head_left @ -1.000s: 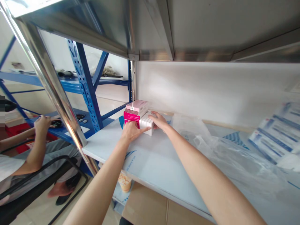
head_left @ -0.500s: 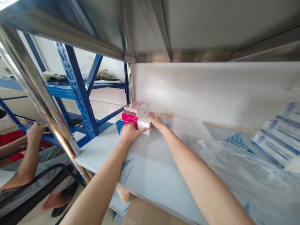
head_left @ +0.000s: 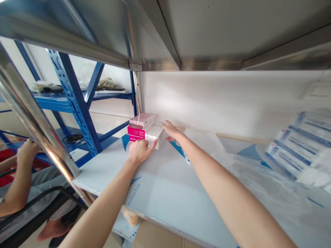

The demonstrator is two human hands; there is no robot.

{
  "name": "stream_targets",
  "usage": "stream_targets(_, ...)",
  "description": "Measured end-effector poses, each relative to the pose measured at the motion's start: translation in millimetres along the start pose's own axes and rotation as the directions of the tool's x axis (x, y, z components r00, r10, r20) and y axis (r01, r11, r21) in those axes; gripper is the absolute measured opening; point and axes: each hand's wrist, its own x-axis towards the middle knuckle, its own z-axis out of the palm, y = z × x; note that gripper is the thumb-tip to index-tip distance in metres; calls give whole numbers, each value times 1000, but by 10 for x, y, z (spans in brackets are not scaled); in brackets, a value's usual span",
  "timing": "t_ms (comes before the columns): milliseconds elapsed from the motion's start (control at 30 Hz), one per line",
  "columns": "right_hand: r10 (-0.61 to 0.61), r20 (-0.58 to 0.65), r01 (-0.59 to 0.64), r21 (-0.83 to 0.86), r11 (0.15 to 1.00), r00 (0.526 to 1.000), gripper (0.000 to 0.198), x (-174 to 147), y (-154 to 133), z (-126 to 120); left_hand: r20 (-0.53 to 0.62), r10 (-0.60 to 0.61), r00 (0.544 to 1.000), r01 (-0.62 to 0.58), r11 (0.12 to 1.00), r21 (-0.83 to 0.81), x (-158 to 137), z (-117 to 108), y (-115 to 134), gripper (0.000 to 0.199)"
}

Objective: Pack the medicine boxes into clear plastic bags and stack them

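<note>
In the far left corner of the shelf stands a small stack of flat boxes: a pale pink box (head_left: pixel 142 119) on top, bright pink boxes (head_left: pixel 136 131) below it, and a row of white boxes (head_left: pixel 155 134) at their right. My left hand (head_left: pixel 139 151) rests against the front of the stack, thumb spread from its fingers along the white boxes; its fingertips are partly hidden. My right hand (head_left: pixel 173 131) is just right of the white boxes, fingers apart and nothing held. A narrow space shows between it and the boxes.
The film-covered shelf (head_left: pixel 165 186) lies under a low metal shelf (head_left: pixel 219 34). Clear plastic film (head_left: pixel 263 186) and blue-and-white boxes (head_left: pixel 302 148) are at right. A metal post (head_left: pixel 36 113) and blue rack (head_left: pixel 74 100) stand left, near a seated person (head_left: pixel 15 186).
My right hand has come off the white boxes and opened to their right. My left hand stays at the stack, its thumb now raised. The view has shifted a little to the right.
</note>
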Motion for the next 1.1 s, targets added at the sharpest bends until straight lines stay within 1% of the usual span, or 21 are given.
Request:
stream_targets(67, -27, -44, 24, -59, 998, 999, 71, -129, -139, -313, 48, 135, 990, -135, 991, -7, -76, -27, 181, 57)
stream_targets(133, -65, -52, 59, -100, 993, 997, 69, -331, -243, -683, 102, 278, 955, -276, 960, -37, -142, -52, 425, 53)
stream_targets(167, -84, -42, 79, -115, 990, 996, 64, -460, -263, -876, 124, 345, 930, -339, 938, -70, -166, -65, 566, 51)
stream_targets(233, -129, -10, 126, -149, 981, 992, 42, -752, -210, -1255, 159, 451, 878, -422, 887, -188, -193, -89, 874, 49)
stream_targets(267, -189, 25, 190, -199, 961, 982, 33, -903, -132, -1433, 181, 496, 849, -443, 856, -266, -196, -99, 1032, 48)
stream_targets(300, -234, 56, 241, -236, 942, 971, 29, -1049, -22, -1601, 208, 536, 818, -452, 823, -344, -194, -104, 1188, 48)
stream_targets(333, -257, 80, 269, -272, 924, 963, 27, -1187, 116, -1759, 234, 570, 788, -454, 793, -406, -188, -103, 1337, 46)
stream_targets(400, -292, 99, 309, -332, 891, 951, 26, -1426, 439, -2038, 280, 621, 732, -461, 754, -467, -170, -79, 1607, 41)
stream_targets(467, -326, 148, 358, -356, 863, 934, 27, -1621, 755, -2259, 319, 660, 680, -460, 723, -515, -150, -30, 1828, 33)
stream_targets(500, -326, 170, 366, -345, 864, 930, 29, -1707, 888, -2342, 336, 673, 660, -441, 708, -552, -140, 0, 1922, 31)
stream_targets(567, -302, 212, 354, -276, 894, 929, 41, -1857, 1083, -2445, 354, 684, 638, -352, 668, -656, -118, 64, 2082, 30)
stream_targets(600, -283, 229, 332, -216, 918, 931, 51, -1921, 1145, -2464, 345, 678, 649, -288, 639, -713, -108, 97, 2152, 30)
stream_targets(700, -246, 272, 257, -3, 966, 930, 90, -2048, 1242, -2406, 299, 612, 732, -85, 517, -852, -94, 201, 2319, 30)
stream_targets(733, -249, 265, 245, 47, 968, 932, 95, -2067, 1262, -2359, 302, 596, 744, -30, 482, -876, -97, 238, 2359, 30)
stream_targets(767, -263, 233, 252, 76, 965, 936, 93, -2075, 1284, -2304, 313, 588, 746, 10, 459, -888, -104, 276, 2387, 32)
stream_targets(800, -291, 181, 279, 88, 956, 940, 84, -2074, 1309, -2248, 328, 588, 740, 37, 451, -892, -115, 313, 2403, 34)
stream_targets(900, -376, -25, 376, 110, 920, 926, 31, -2043, 1395, -2113, 348, 594, 725, 93, 416, -905, -162, 403, 2374, 45)
stream_targets(933, -386, -88, 395, 132, 909, 918, 19, -2032, 1421, -2090, 357, 603, 713, 118, 398, -910, -178, 421, 2343, 48)
stream_targets(967, -385, -135, 404, 162, 900, 913, 16, -2024, 1443, -2080, 369, 622, 690, 142, 383, -913, -193, 431, 2306, 50)
stream_targets(1000, -377, -176, 408, 197, 891, 909, 18, -2019, 1458, -2083, 380, 649, 659, 159, 373, -914, -204, 432, 2268, 51)
stream_targets(1100, -318, -292, 406, 324, 854, 902, 19, -2010, 1464, -2135, 373, 740, 560, 166, 341, -925, -214, 392, 2186, 52)
